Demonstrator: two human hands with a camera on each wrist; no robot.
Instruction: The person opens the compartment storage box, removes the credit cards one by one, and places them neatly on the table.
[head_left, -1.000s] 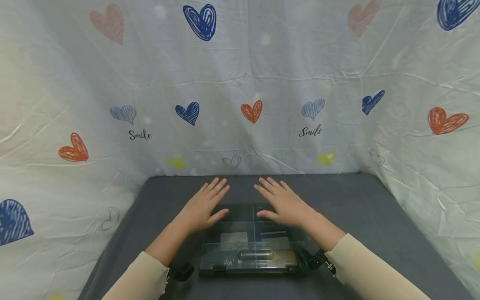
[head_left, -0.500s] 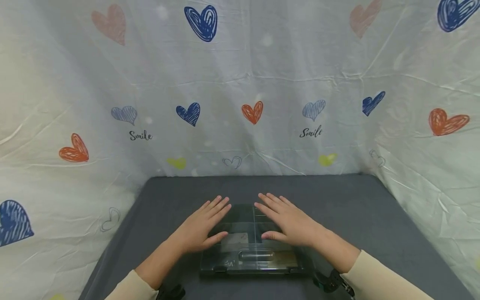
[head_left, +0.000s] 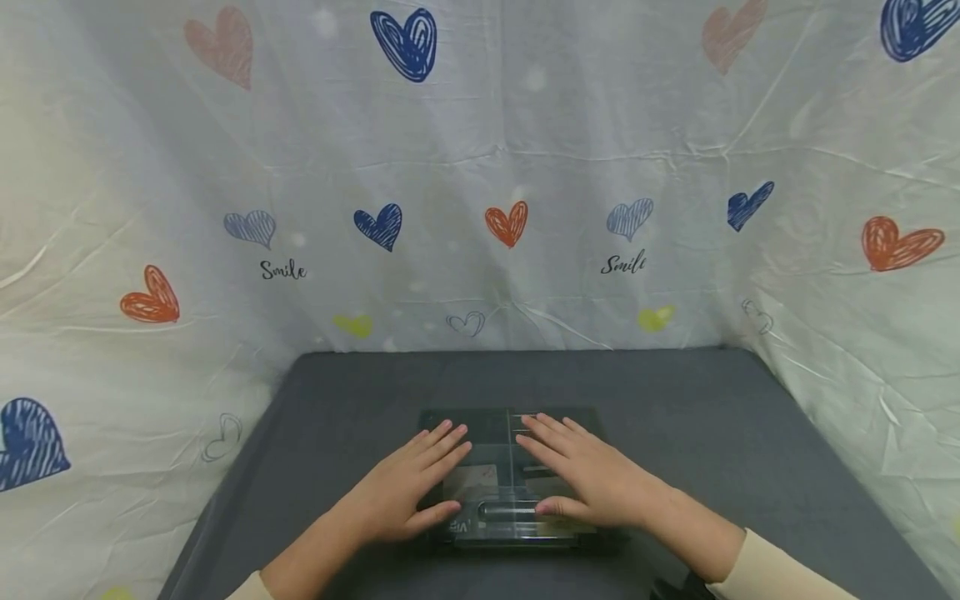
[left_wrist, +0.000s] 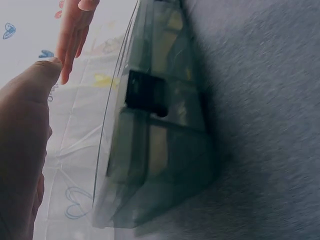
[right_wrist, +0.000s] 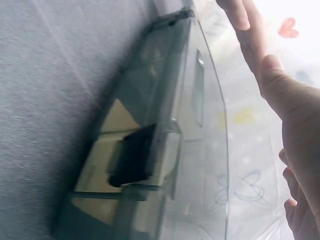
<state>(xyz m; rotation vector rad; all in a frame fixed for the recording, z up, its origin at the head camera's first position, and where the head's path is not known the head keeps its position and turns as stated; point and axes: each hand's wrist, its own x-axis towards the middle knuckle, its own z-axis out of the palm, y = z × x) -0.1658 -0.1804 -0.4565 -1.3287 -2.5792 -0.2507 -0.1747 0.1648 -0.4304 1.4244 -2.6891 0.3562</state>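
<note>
A see-through plastic case [head_left: 491, 457] with a dark tint lies flat on the grey table, its lid down. Black latches [left_wrist: 145, 92] sit along its near side, and pale pieces show through the wall. My left hand [head_left: 405, 483] hovers over the case's left part, palm down, fingers straight. Over the right part hovers my right hand [head_left: 596, 475], likewise flat with the thumb pointing inward. Both wrist views show a gap between the hands and the lid. Neither hand holds anything. The hands cover parts of the case's left and right sides.
Grey cloth covers the table [head_left: 360, 387], which reaches back to a white curtain [head_left: 442, 125] printed with hearts and the word Smile. The curtain also hangs along both sides. A dark wrist device [head_left: 678, 590] shows partly below the right sleeve.
Both hands have drawn back toward me, from the far edge of the case to over its nearer half. Their fingers stay straight. The case has not moved.
</note>
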